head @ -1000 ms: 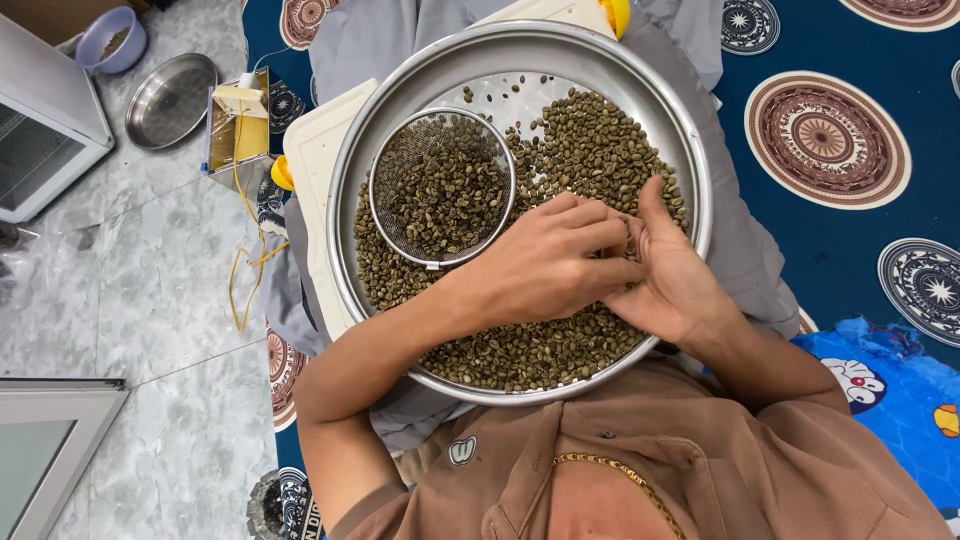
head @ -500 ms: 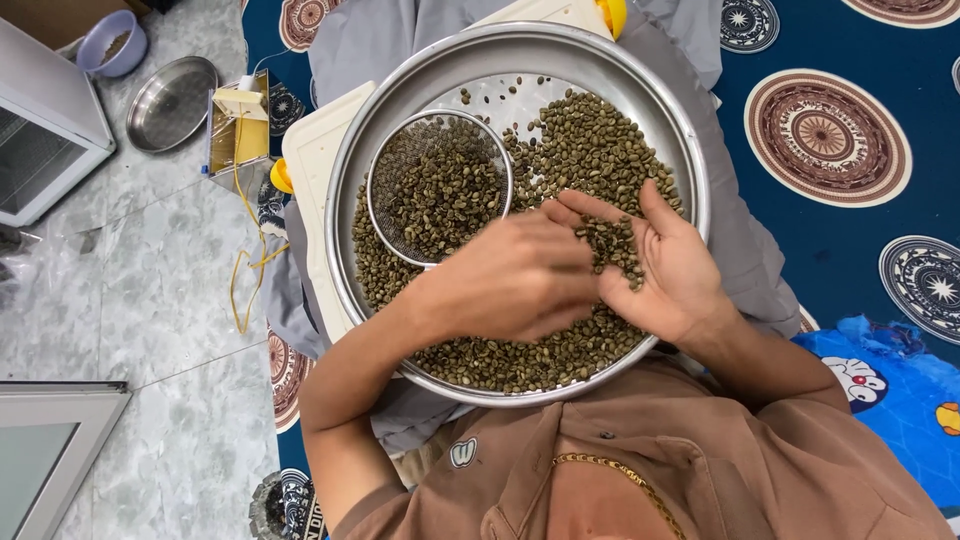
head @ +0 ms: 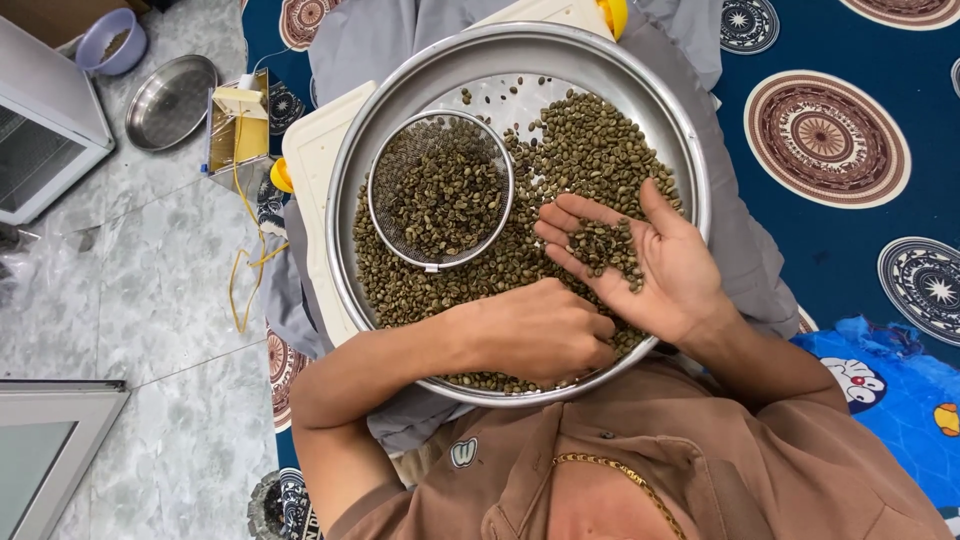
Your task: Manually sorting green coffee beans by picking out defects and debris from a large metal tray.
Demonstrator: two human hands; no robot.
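Note:
A wide round steel tray (head: 690,150) rests on my lap, loaded with green coffee beans (head: 590,140). A small wire-mesh sieve (head: 441,190) full of beans sits in its left part. My right hand (head: 650,265) is turned palm up over the tray's right side and cups a small pile of beans. My left hand (head: 545,335) lies on the beans at the near rim, fingers curled into a fist. What is inside that fist is hidden.
A white board (head: 315,160) lies under the tray on grey cloth. On the tiled floor at left stand a steel bowl (head: 172,100), a purple cup (head: 112,42), a yellow box (head: 237,125) with a trailing cord, and a white cabinet (head: 40,130). A patterned blue mat (head: 830,140) is at right.
My left hand has drawn back from over my right hand toward the near rim and curled shut. My right hand has turned palm up, showing the beans in it.

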